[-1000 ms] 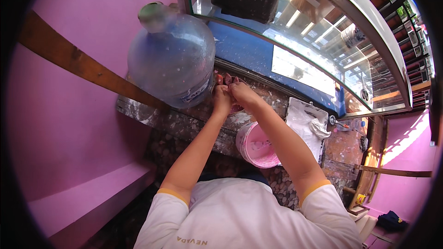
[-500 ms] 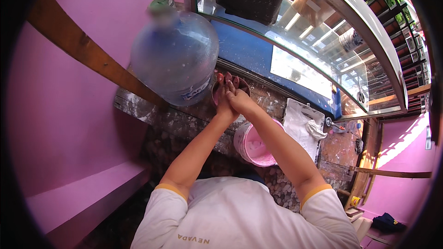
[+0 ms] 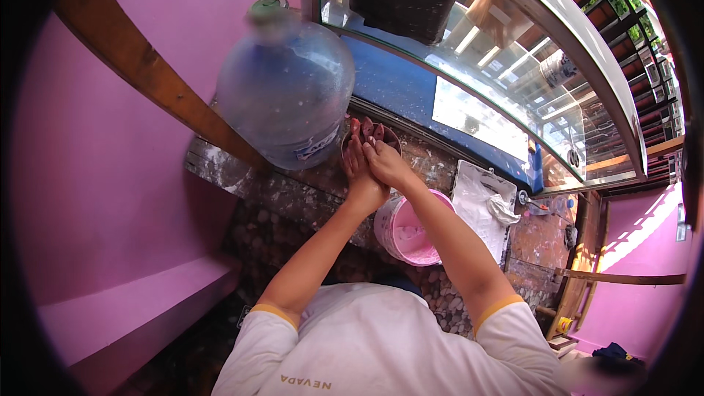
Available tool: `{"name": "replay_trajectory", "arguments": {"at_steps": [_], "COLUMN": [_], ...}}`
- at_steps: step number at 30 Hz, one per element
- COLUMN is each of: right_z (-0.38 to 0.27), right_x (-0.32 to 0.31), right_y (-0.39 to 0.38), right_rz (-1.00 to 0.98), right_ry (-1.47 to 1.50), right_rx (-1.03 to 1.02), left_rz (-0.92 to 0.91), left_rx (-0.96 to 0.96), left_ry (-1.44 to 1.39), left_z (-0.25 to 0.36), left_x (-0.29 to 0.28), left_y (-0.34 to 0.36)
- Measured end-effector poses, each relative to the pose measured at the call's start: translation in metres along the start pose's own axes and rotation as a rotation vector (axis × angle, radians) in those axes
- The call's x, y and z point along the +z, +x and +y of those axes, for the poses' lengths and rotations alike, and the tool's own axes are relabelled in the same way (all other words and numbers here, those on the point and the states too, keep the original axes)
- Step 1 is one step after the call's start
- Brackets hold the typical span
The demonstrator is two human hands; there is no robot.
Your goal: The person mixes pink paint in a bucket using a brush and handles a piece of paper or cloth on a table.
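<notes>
My left hand and my right hand are together over a small round brown bowl on the worn wooden bench. The left hand's fingers are stretched out toward the far side, so it is open. Against it lies my right hand, its visible fingers also extended, with part of them hidden between the hands. Several reddish, elongated shapes show at the bowl's far side, just beyond my fingertips; I cannot make out what they are. Close to my right forearm is a bucket with pink paint inside.
A large clear bluish water jug stands left of the bowl. Behind is a glass display case with a blue base. A white paint tray holding a crumpled white cloth lies at right. A wooden post slants across the left.
The view has shifted slightly. My hands remain together over the bowl, with the right hand's fingers set a little differently against the left.
</notes>
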State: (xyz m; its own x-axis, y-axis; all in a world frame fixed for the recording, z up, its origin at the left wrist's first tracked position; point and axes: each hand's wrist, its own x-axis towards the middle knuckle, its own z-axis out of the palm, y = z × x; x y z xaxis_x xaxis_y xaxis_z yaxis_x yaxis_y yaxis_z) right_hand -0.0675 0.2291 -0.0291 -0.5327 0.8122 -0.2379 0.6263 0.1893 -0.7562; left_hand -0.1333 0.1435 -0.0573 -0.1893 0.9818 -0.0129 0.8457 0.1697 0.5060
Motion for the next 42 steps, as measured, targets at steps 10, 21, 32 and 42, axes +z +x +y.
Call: {"name": "replay_trajectory", "arguments": {"at_steps": [10,21,32,42], "right_z": [0.006,-0.001,0.044,-0.003], "right_x": [-0.002,-0.011,0.002,-0.014], "right_y": [0.009,-0.007,0.021,-0.020], "right_rz": [0.006,-0.105,0.107,0.073], "right_ry": [0.429,0.818,0.355,-0.442], "right_rx": [0.080,-0.078,0.040,-0.495], "left_rz": [0.185,0.231,-0.259,0.003], "left_rx": [0.152,0.191,-0.203,-0.589], "left_ry": [-0.287,-0.322,-1.811,-1.237], "left_z": [0.001,-0.006,-0.001,0.015], "left_x": [-0.025,-0.015,-0.015,-0.016], "left_y": [0.002,-0.009,0.004,0.053]}}
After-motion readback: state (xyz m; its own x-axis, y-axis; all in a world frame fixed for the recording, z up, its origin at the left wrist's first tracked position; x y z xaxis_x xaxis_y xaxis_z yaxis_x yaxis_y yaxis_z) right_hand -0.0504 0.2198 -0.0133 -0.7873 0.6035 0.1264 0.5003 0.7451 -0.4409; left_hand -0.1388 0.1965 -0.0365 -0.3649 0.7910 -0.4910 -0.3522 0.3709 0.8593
